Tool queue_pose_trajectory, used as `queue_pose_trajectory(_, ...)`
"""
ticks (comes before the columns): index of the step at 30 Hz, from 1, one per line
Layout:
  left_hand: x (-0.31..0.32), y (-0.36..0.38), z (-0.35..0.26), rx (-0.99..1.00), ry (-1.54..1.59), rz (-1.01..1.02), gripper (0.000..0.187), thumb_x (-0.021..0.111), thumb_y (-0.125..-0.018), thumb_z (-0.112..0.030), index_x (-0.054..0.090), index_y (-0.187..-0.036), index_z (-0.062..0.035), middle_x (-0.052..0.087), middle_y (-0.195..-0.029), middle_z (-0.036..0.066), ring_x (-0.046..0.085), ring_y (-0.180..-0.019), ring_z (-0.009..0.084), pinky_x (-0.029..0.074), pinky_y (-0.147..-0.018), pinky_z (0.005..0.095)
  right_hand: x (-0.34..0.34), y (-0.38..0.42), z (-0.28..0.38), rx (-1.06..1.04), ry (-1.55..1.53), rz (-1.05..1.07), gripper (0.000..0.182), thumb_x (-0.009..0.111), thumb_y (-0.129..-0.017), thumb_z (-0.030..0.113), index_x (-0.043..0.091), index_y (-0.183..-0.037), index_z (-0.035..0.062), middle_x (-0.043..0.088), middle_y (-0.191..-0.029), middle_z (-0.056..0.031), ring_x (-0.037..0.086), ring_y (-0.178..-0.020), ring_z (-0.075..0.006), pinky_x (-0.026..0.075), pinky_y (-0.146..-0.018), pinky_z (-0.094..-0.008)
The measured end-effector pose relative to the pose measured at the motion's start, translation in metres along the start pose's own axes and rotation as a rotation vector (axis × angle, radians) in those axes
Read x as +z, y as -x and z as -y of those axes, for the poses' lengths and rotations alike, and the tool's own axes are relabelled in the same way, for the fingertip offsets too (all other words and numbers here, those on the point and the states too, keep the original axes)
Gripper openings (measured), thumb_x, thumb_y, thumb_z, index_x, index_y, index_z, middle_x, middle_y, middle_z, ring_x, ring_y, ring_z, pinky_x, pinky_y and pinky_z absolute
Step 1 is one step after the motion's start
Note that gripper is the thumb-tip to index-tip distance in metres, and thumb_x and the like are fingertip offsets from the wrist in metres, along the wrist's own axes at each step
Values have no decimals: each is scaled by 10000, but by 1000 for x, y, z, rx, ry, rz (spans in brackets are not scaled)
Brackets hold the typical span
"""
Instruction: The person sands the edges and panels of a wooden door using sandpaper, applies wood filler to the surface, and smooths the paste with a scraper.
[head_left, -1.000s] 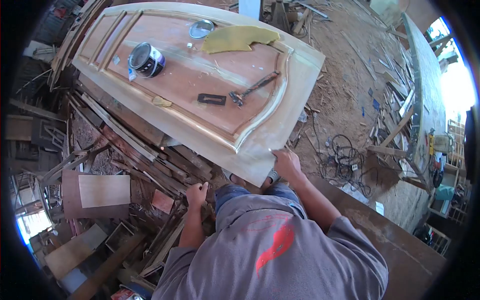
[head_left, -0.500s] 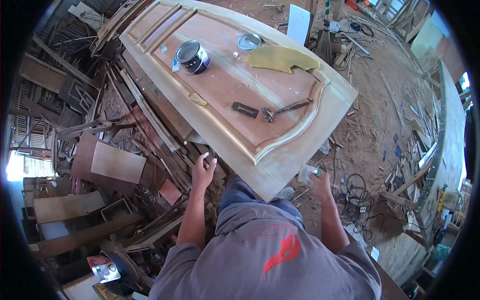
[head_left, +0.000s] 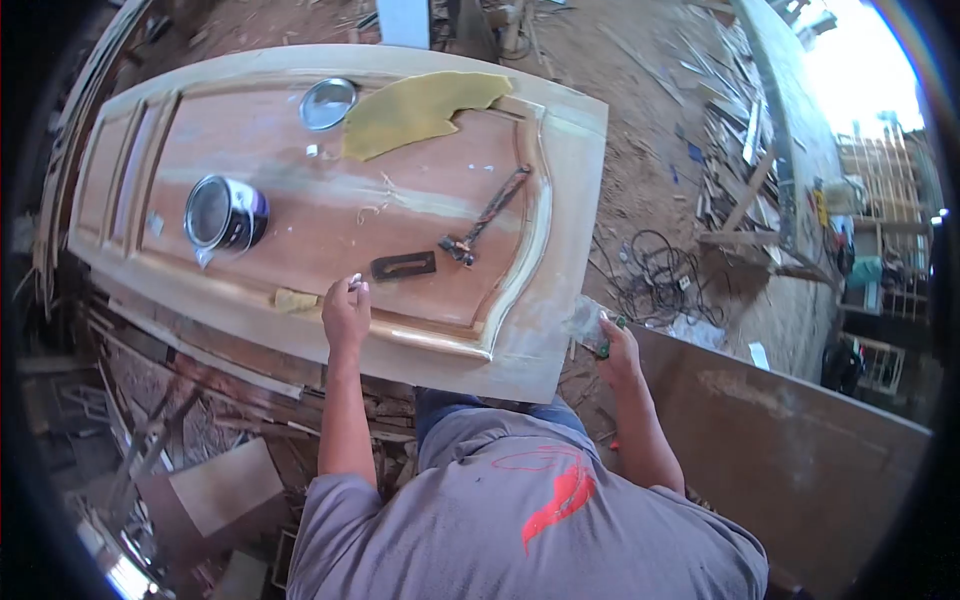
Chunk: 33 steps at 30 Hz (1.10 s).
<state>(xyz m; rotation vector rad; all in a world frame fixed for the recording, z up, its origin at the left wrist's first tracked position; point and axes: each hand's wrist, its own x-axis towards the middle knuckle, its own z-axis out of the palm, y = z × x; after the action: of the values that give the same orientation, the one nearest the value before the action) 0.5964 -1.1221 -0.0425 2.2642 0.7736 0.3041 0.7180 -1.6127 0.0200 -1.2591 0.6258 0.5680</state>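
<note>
Pinkish-brown wood fills the panel of a door (head_left: 250,140), which lies flat in front of the person and runs from the left to the near right; the right hand (head_left: 620,350), just off the door's right end, grips the green handle of what looks like a scraper (head_left: 583,318), its pale, blurred blade turned toward the wood; the left hand (head_left: 346,312) hangs over the near edge with fingers bunched, and I cannot tell whether they pinch something small or touch the frame; just right of them lie a slotted black block (head_left: 404,257) and a hammer (head_left: 487,213), with a yellow scrap (head_left: 295,300) on the near frame to the left; a can (head_left: 245,215) stands farther left, its likely lid (head_left: 328,103) and a yellow sheet (head_left: 420,110) toward the far side; the step in hand seems to be surface work on the door, between strokes; a stroke calls for a level blade, a steady wrist and room beside the hammer.
</note>
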Motion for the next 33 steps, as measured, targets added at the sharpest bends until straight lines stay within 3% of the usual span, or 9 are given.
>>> queue_pose_trajectory(2, 4, -13, -2, 52, -53, 55, 231, 697, -963, -185, 729, -1125, -25, 739, -1151, 164, 682, -1115, 362, 532, -986, 463, 24, 17, 10, 1, -62, -2, 325, 573, -1061, 183, 633, -1328, 8, 733, -1230, -109, 736, -1071, -253, 601, -932, -430)
queue_pose_trajectory(5, 25, -30, 1, 208, -92, -103, 279, 703, -956, -190, 704, -1172, -13, 712, -1206, 195, 625, -1204, 398, 492, -1034, 504, 44, 30, 25, -39, -139, -25, 352, 561, -1078, 191, 601, -1371, -1, 716, -1275, -123, 728, -1106, -257, 604, -949, -437)
queue_pose_trajectory(10, 38, -85, 3, 167, -148, -307, 476, 706, -957, -291, 608, -1314, 8, 624, -1370, 237, 554, -1296, 428, 422, -1102, 558, 53, 3, 50, -214, -153, 60, 376, 559, -1078, 169, 567, -1401, -23, 690, -1317, -139, 710, -1152, -275, 603, -981, -488)
queue_pose_trajectory(18, 63, -139, 26, 125, -389, -430, 720, 654, -968, -477, 473, -1476, 1, 496, -1519, 281, 440, -1438, 438, 298, -1215, 573, 87, -87, 103, -393, -192, 246, 327, 617, -1034, 53, 623, -1348, -37, 712, -1279, -134, 710, -1152, -259, 595, -970, -429)
queue_pose_trajectory(21, 66, -141, 28, 152, -416, -398, 749, 642, -962, -484, 449, -1496, 6, 483, -1530, 291, 428, -1446, 446, 280, -1230, 581, 91, -138, 110, -436, 6, 176, 295, 647, -1032, 86, 677, -1293, -48, 751, -1190, -110, 725, -1102, -227, 577, -944, -364)
queue_pose_trajectory(24, 66, -144, 26, 152, -433, -370, 744, 634, -957, -478, 453, -1500, -4, 475, -1549, 276, 415, -1459, 443, 274, -1232, 585, 134, -174, 132, -693, 606, -93, 298, 647, -1038, 115, 696, -1313, 13, 774, -1160, -106, 732, -1008, -197, 544, -925, -321)
queue_pose_trajectory(25, 67, -145, 26, 148, -438, -362, 738, 633, -957, -476, 456, -1499, -7, 473, -1554, 271, 412, -1463, 442, 273, -1233, 585, 148, -180, 146, -703, 903, -173, 370, 625, -1013, 75, 664, -1380, 48, 754, -1241, -148, 727, -1083, -254, 544, -973, -360)
queue_pose_trajectory(28, 68, -147, 25, 137, -457, -339, 718, 629, -959, -469, 472, -1492, -14, 469, -1564, 260, 404, -1474, 438, 272, -1233, 586, 174, -240, 154, -1101, 1125, -237, 439, 596, -949, -8, 667, -1378, 53, 698, -1337, -177, 664, -1242, -314, 510, -1065, -402)
queue_pose_trajectory(33, 68, -150, 23, 140, -445, -320, 681, 620, -967, -452, 498, -1469, -9, 474, -1560, 263, 403, -1478, 437, 274, -1229, 586, 204, -324, 139, -1255, 1470, -346, 456, 556, -910, -3, 691, -1339, 75, 673, -1395, -149, 563, -1383, -317, 456, -1145, -417)
